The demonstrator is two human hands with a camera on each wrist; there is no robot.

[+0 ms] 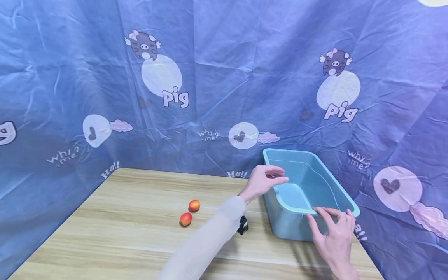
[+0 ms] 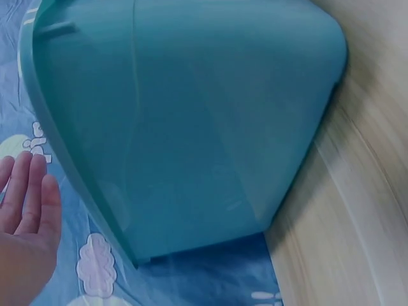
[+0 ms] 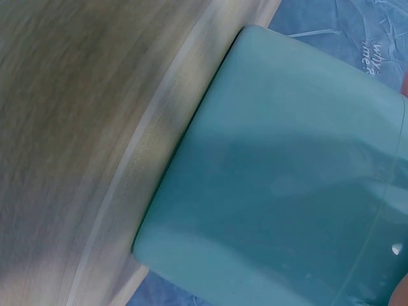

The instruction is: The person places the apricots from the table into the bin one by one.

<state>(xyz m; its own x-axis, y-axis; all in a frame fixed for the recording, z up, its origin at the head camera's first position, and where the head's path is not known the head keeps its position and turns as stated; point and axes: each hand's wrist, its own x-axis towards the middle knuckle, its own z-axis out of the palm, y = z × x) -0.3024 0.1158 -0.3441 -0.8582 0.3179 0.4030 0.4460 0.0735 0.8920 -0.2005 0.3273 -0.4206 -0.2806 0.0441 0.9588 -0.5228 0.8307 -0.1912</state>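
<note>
A blue-green plastic tub (image 1: 292,223) stands at the right side of the wooden table. My left hand (image 1: 262,181) is at its left rim, fingers gently bent and thumb spread apart from them. In the left wrist view this hand (image 2: 29,229) shows beside the rim with nothing in it. My right hand (image 1: 334,235) is at the near right corner, fingertips right at the rim and thumb on the outer side. The right wrist view shows mostly the tub's wall (image 3: 274,166), with only slivers of fingers at the right edge.
Two small orange-red fruits (image 1: 186,219) lie left of my left forearm on the table (image 1: 122,233). A small black object (image 1: 243,225) is partly hidden behind the sleeve. A blue patterned cloth (image 1: 217,77) hangs behind and beside the table.
</note>
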